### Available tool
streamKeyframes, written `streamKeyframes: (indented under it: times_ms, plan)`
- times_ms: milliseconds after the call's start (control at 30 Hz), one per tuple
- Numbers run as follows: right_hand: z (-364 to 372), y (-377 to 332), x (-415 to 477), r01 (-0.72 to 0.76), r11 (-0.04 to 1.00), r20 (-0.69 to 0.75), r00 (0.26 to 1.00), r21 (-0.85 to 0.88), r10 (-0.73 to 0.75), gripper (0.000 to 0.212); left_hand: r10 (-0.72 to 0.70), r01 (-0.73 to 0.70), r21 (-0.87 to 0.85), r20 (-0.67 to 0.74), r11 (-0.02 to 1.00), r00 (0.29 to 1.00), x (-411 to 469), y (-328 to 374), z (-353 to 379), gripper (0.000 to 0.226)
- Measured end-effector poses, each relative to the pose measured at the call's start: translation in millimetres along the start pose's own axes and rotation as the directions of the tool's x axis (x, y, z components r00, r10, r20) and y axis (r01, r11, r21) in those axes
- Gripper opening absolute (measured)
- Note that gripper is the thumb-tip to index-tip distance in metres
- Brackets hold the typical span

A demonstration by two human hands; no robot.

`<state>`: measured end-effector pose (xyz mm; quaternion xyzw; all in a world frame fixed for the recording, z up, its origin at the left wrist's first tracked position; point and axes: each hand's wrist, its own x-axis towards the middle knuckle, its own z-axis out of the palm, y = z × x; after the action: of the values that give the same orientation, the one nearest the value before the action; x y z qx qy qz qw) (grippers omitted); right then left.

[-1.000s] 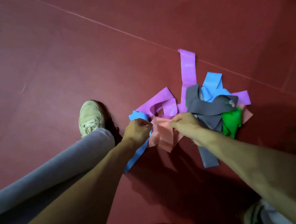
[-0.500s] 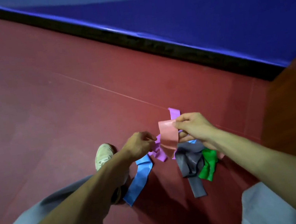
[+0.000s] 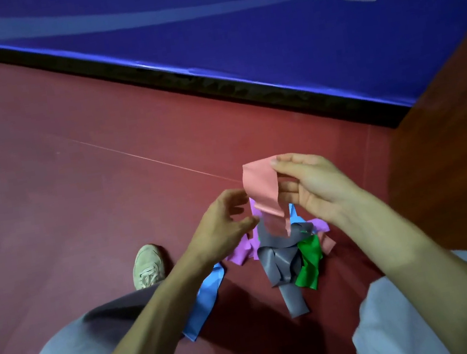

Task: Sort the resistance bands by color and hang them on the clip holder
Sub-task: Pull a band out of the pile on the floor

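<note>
Right hand (image 3: pixel 313 185): pinching the top edge of the pink band (image 3: pixel 262 190), held up above the pile (image 3: pixel 280 261).
Left hand (image 3: pixel 224 224): loose, half curled, just beside the band's left edge, gripping nothing.
Pile: gray, green, blue and purple bands heaped on the floor (image 3: pixel 77 201).

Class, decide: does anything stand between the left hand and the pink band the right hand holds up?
Nothing visible does. The left hand is right beside the pink band, which the right hand pinches above the pile. The clip holder is out of view.
</note>
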<state>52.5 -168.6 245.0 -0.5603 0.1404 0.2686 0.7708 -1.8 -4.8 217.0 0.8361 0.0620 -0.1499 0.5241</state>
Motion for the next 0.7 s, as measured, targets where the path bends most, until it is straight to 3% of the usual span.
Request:
streamKeyframes:
  times_ms: [133,200,333,500,600,700]
  plan:
    - [-8,-5,8,-0.030,0.995,-0.004,1.000,0.095,0.031,0.007,0.002,-0.007,0.047,0.104,0.999,0.995,13,10,7,0.014]
    - [-13,-9,11,-0.031,0.990,-0.033,0.999,0.139,0.036,0.007,0.006,-0.011,0.038,0.123,0.999,0.992,17,16,11,0.014]
    - [-27,-15,19,-0.020,0.976,-0.148,0.988,0.217,0.053,0.010,0.023,-0.026,0.025,0.109,0.999,0.994,23,24,18,0.012]
    - [-43,-9,27,-0.110,0.972,-0.232,0.960,0.206,0.158,0.007,0.049,-0.052,0.086,0.037,0.995,0.998,25,27,16,0.009]
    - [-44,-7,29,-0.138,0.990,-0.221,0.965,0.019,0.139,0.005,0.059,-0.056,0.094,-0.021,0.994,0.998,27,29,12,0.009]
    - [-43,1,31,-0.103,0.927,-0.332,0.943,-0.359,-0.024,0.002,0.095,-0.079,0.175,-0.087,0.981,0.992,27,29,8,0.008]
